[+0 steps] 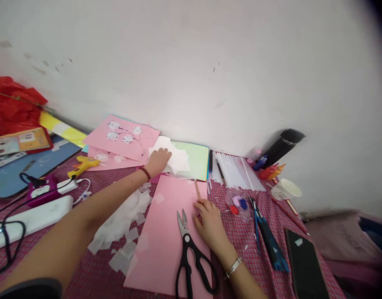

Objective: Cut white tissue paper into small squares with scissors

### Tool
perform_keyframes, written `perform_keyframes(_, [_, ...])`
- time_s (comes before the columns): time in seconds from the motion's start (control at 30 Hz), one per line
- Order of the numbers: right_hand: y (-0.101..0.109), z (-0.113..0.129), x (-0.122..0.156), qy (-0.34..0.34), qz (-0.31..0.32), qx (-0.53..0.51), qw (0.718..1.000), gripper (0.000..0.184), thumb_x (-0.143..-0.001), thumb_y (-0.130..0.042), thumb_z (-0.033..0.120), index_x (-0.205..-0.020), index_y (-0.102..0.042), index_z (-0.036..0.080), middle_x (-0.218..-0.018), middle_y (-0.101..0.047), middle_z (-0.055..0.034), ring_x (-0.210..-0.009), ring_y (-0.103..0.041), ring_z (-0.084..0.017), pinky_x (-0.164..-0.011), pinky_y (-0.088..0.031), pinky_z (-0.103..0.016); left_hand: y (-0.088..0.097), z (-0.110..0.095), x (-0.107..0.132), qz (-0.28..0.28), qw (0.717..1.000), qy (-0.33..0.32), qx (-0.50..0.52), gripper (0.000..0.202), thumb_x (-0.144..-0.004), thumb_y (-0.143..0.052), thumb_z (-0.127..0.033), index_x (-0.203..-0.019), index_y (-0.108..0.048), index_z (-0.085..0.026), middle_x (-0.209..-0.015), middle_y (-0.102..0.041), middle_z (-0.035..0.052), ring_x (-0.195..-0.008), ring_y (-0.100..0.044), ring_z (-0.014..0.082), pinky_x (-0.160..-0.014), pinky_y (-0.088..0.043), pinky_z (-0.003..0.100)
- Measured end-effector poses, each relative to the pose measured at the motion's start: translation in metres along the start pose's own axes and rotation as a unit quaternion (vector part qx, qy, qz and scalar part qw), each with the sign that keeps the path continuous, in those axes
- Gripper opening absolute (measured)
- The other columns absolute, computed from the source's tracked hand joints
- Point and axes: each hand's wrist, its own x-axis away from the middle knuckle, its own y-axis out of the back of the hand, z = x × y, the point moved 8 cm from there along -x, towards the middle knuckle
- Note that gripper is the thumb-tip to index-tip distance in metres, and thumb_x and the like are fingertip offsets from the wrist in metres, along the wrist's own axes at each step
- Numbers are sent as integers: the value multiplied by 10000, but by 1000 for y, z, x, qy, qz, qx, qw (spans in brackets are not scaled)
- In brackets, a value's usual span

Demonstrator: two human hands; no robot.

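Note:
Reaching to the back of the table, my left hand [159, 161] has its fingers bent onto loose white paper [177, 158]. My right hand [209, 222] rests over the right edge of a pink sheet [166, 232]. A thin wooden stick [197, 189] runs forward from its fingertips; its near end is hidden by the hand. Black-handled scissors [187, 245] lie on the pink sheet, blades slightly apart, just left of my right hand. Small pieces of thin white paper [125, 216] are heaped left of the sheet. Pink cards with white flowers [124, 135] lie behind the left forearm.
A yellow glue gun [83, 165], a purple plug adapter [41, 190] and a white power strip [35, 220] with cables sit left. At right are a paint palette [241, 205], a blue-handled tool [272, 245], a dark phone-like slab [306, 263], paint bottles [267, 172] and a cup [286, 190].

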Motion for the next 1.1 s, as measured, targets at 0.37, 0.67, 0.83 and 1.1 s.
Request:
perform_keyframes(0.37, [-4, -11, -8, 15, 8, -11, 1000, 302, -843, -541, 130, -1111, -670, 182, -1201, -669, -121, -1105, -572, -305, -915, -441, -471, 79, 46, -90, -122, 989, 70, 55, 362, -909, -311, -155, -1119, -598, -88, -1045, -675, 144, -961, -597, 227, -844, -437, 319])
perform_keyframes(0.67, [2, -9, -7, 8, 6, -21, 1000, 301, -831, -575, 115, -1106, -683, 178, -1194, -674, -115, -1094, -570, -296, -935, -443, -456, 3, -36, -61, 50, 993, -107, 12, 403, -776, -450, -8, -1130, -620, -101, -1104, -635, 186, -1091, -561, 291, -938, -427, 424])
perform_keyframes(0.83, [1, -8, -7, -10, 2, -23, 1000, 305, -827, -577, 108, -1097, -685, 201, -1186, -662, -94, -1107, -560, -282, -964, -442, -434, -26, -99, -37, 165, 957, -233, 43, 564, -757, -564, -99, -1312, -543, -199, -1309, -591, 99, -1162, -564, 231, -981, -441, 330])
perform_keyframes(1.1, [12, -33, -4, -85, -40, 18, 995, 381, -790, -482, -7, -1082, -670, 151, -991, -614, -120, -866, -625, -233, -791, -521, -340, -52, -129, -82, 235, 951, -198, 40, 322, -933, -565, -315, -1188, -597, -120, -1202, -600, 80, -1029, -625, 225, -882, -532, 366])
